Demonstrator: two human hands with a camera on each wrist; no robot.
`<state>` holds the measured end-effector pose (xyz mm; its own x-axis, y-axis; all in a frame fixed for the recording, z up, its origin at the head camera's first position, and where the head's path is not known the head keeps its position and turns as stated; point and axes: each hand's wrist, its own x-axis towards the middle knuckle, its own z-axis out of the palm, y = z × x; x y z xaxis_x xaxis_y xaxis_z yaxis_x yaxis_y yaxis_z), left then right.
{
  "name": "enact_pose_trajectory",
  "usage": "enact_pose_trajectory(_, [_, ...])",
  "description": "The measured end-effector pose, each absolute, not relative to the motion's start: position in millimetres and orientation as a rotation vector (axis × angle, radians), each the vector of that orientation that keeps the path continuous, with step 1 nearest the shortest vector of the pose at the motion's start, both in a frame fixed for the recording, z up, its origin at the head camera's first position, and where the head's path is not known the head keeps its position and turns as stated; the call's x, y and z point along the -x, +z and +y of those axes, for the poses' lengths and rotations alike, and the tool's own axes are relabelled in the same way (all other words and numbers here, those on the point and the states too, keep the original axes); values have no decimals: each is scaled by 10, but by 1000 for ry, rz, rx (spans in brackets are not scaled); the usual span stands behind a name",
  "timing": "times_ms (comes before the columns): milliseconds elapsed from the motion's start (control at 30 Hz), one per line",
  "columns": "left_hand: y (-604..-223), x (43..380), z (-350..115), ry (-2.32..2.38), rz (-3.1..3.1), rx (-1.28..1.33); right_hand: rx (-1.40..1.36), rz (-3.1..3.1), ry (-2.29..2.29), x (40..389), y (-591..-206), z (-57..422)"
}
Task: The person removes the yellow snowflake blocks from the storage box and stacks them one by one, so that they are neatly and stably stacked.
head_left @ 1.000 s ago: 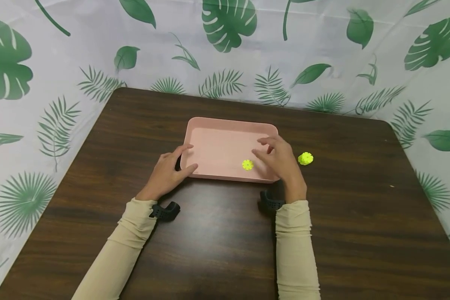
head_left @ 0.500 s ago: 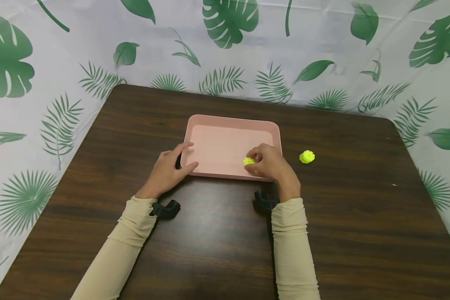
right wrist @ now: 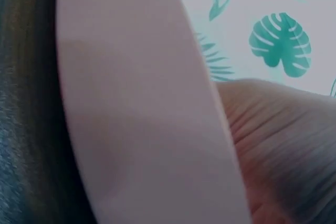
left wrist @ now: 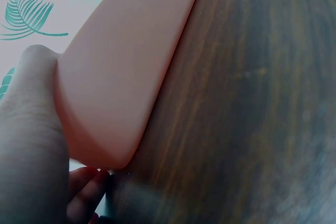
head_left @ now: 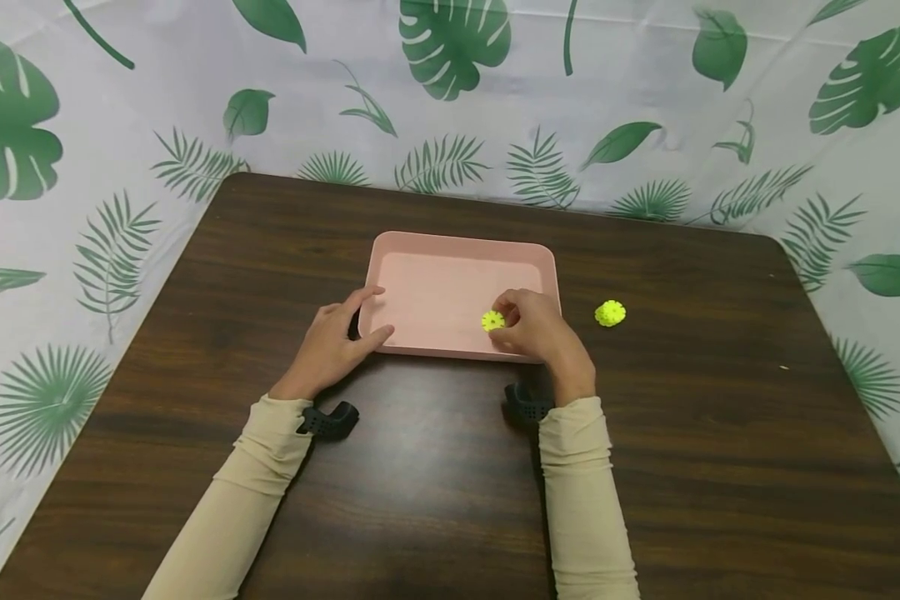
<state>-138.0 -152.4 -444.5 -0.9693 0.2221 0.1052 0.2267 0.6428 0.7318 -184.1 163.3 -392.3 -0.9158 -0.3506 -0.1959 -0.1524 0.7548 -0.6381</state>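
A shallow pink tray [head_left: 450,287] lies on the table. My left hand [head_left: 333,342] grips its left end, with thumb and index finger over the rim. In the left wrist view, curled fingers [left wrist: 86,190] show against the outside of a tray corner. My right hand [head_left: 536,333] reaches over the tray's front right part and pinches a bright yellow flower-shaped disc [head_left: 492,321] between thumb and fingers. The tray wall [right wrist: 142,103] hides that disc in the right wrist view. Right of the tray sits a small pile of similar yellow flower-shaped discs [head_left: 610,313].
The dark wood-grain table [head_left: 720,400] extends around the tray. Behind and beside it hangs a white cloth with green leaf prints [head_left: 450,158]. A tiny pale speck [head_left: 783,367] lies on the table at the right. Black bands [head_left: 330,421] sit on both wrists.
My right hand has come down and left onto the flower-shaped disc in the tray, and its fingers have closed to pinch it. The left hand has stayed on the tray.
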Motion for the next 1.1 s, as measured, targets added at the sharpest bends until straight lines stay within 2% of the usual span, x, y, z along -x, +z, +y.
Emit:
enact_pose_trajectory(667, [-4448, 1378, -1527, -1262, -2851, 378, 529, 2720, -962, 1881, -3984, 1610])
enact_pose_trajectory(933, [-4450, 1379, -1529, -1243, -2839, 384, 592, 2952, -1103, 1830, -3840, 2064])
enact_pose_trajectory(1100, [-4455, 1382, -1531, -1233, -2831, 402, 464, 3091, -1058, 1781, -3843, 2496])
